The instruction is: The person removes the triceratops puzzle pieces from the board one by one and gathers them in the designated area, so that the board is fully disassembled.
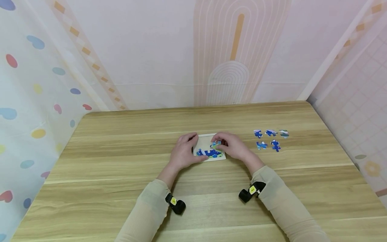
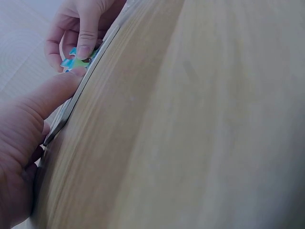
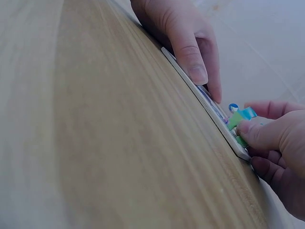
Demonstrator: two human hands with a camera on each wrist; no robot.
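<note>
The right hand point(image 1: 234, 147) pinches one blue-and-green puzzle piece point(image 1: 215, 145) between thumb and fingertips, holding it over the upper right part of the white puzzle board point(image 1: 203, 144), just above the row of joined blue pieces point(image 1: 209, 153) along the board's near long edge; the left hand point(image 1: 182, 153) rests on the board's left end, fingers straight, steadying it; five loose pieces point(image 1: 270, 138) lie well apart to the right, nearer the right hand, on the wooden table point(image 1: 121, 174).
</note>
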